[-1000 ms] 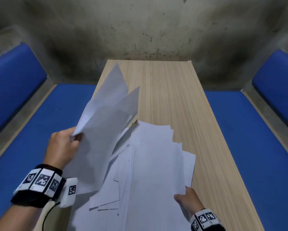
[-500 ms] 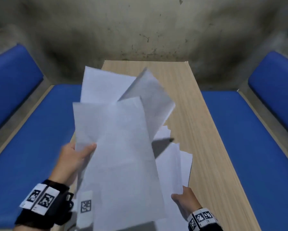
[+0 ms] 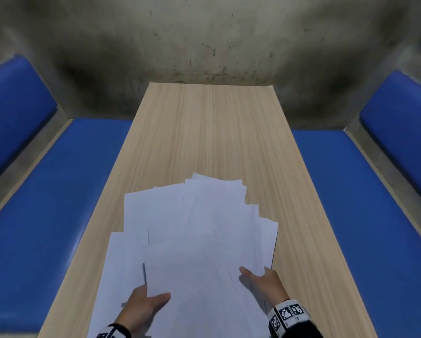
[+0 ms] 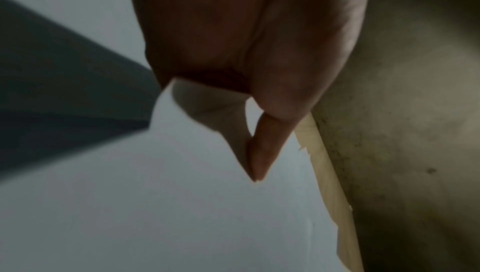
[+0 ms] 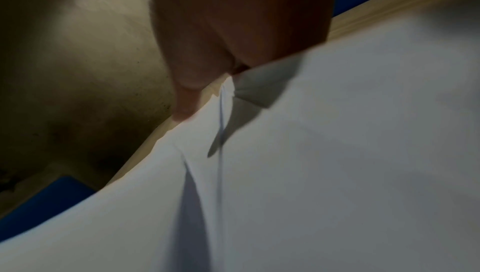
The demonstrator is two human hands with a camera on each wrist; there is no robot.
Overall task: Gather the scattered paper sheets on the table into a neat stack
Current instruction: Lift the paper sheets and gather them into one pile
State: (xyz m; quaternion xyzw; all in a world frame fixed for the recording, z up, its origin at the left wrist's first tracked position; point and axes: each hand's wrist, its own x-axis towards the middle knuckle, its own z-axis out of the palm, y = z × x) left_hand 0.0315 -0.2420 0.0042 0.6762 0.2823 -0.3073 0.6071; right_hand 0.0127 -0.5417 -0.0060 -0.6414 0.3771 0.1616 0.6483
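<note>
A loose, fanned pile of white paper sheets [image 3: 199, 240] lies on the near half of the wooden table [image 3: 216, 132]. My left hand [image 3: 146, 303] holds the pile's near left edge, thumb on top and fingers hidden beneath. My right hand [image 3: 260, 279] grips the near right edge the same way. In the left wrist view the thumb [image 4: 262, 153] presses on the paper [image 4: 182, 215]. In the right wrist view the thumb [image 5: 187, 100] lies on the sheets [image 5: 337, 153]. The sheet edges are uneven.
Blue padded benches run along the table's left [image 3: 46, 203] and right [image 3: 363, 203] sides. A stained concrete wall [image 3: 204, 32] stands behind the table's far end. The pile's left sheets reach the table's left edge.
My left hand has brought the sheets it held raised down and to the right onto the pile. The right hand has stayed at the pile's near right edge.
</note>
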